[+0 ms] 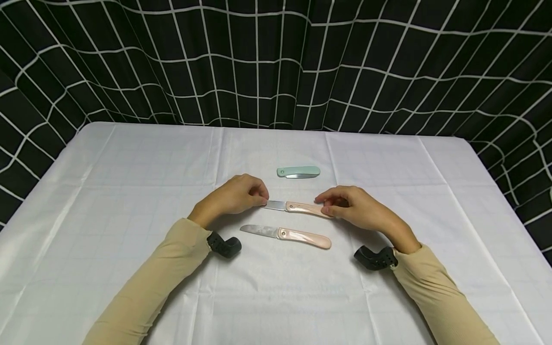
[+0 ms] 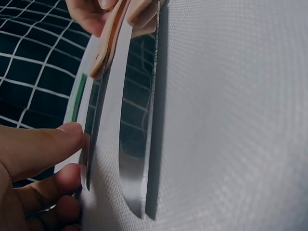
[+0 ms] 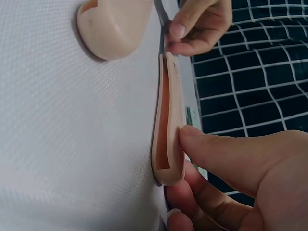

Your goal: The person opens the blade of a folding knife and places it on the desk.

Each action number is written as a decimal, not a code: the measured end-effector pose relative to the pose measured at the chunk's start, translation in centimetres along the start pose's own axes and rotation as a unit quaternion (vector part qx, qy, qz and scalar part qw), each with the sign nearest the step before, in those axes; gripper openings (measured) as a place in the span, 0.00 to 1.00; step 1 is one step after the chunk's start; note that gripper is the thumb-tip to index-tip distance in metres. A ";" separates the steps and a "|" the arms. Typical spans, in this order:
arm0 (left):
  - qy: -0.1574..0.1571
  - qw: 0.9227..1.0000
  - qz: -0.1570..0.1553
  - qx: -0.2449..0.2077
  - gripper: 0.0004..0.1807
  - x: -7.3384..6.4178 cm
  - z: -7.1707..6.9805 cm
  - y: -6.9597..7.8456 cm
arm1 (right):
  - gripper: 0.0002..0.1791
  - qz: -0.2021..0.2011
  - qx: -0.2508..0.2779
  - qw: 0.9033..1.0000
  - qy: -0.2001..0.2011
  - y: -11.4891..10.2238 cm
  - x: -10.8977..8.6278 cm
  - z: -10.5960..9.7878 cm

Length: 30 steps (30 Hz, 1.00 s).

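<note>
Two folding knives with pink handles lie unfolded on the white cloth, blades toward the left. My left hand [image 1: 241, 194] pinches the blade of the farther pink folding knife [image 1: 304, 208] near its tip, thumb on the near face in the left wrist view. At the other end, my right hand [image 1: 358, 206] holds the butt of its handle [image 3: 175, 125] between thumb and fingers, and the empty blade slot shows in the right wrist view. Closer to me rests the second pink folding knife [image 1: 304, 237], touched by neither hand. Beyond both is a green folding knife [image 1: 298, 172], folded.
A white cloth [image 1: 129, 230] with fold creases covers the table. Behind it and at both sides hangs a black curtain [image 1: 276, 62] with a white grid. Each wrist wears a black camera mount, one on the left wrist [image 1: 224, 245] and one on the right wrist [image 1: 375, 258].
</note>
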<state>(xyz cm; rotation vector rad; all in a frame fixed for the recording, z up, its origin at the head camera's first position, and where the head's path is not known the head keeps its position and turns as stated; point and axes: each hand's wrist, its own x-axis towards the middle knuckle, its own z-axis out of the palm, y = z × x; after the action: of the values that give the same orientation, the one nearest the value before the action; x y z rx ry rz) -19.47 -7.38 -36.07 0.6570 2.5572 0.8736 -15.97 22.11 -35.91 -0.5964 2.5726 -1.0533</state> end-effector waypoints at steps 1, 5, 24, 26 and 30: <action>0.000 1.000 0.001 0.000 0.04 0.0 0.0 0.0 | 0.14 0.002 0.003 1.000 0.000 0.0 0.0 0.0; 0.004 1.000 0.003 -0.002 0.05 0.1 -0.2 0.0 | 0.14 0.011 0.006 1.000 0.005 0.1 0.3 0.1; 0.046 0.999 0.016 0.014 0.12 1.7 -0.6 -0.1 | 0.16 -0.010 -0.033 0.999 0.030 -0.1 2.2 -0.7; 0.047 0.999 0.015 0.017 0.13 2.1 -0.8 0.0 | 0.16 -0.009 -0.040 0.999 0.036 -0.1 2.5 -0.9; 0.050 0.999 0.012 0.015 0.16 2.7 -1.1 0.2 | 0.16 -0.006 -0.051 0.998 0.048 -0.2 3.2 -1.3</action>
<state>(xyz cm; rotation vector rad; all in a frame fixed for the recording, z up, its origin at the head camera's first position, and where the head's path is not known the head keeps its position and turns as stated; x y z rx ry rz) -22.17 -6.38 -35.60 0.6711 2.6615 0.8978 -19.28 21.24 -35.26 -0.5993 2.7233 -0.9816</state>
